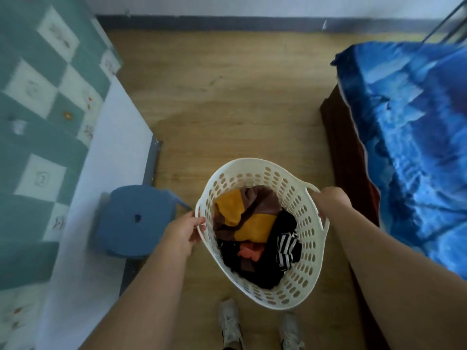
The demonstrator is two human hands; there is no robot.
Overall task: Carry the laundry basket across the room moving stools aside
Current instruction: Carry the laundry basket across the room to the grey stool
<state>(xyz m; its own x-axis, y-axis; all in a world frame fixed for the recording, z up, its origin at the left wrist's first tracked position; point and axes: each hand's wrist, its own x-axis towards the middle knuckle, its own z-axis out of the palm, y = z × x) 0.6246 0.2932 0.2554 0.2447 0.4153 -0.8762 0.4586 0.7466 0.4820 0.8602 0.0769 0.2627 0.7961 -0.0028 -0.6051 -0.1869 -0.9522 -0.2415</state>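
Open floor point(227, 97) ahead; stool point(134, 221) left.

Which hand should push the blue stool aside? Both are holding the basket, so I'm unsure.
Left. The left hand grips the laundry basket handle right beside the blue stool; the right hand is on the basket's far side.

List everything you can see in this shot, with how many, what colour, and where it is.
Laundry basket: one, cream perforated plastic, centre, held above the floor by both side handles.
Clothes: a heap, mustard, brown, black, striped and orange, inside the basket.
Stool: one, blue plastic, left of the basket, against the left bed.
Left bed: one, teal-and-white checked cover over a white sheet, left edge.
Right bed: one, blue patterned cover, right side.
Floor: wood-look, open between the beds.
Wall: pale with dark skirting, top.
Shoes: two, light grey, bottom centre.
Left hand: gripping the left handle.
Right hand: gripping the right handle.
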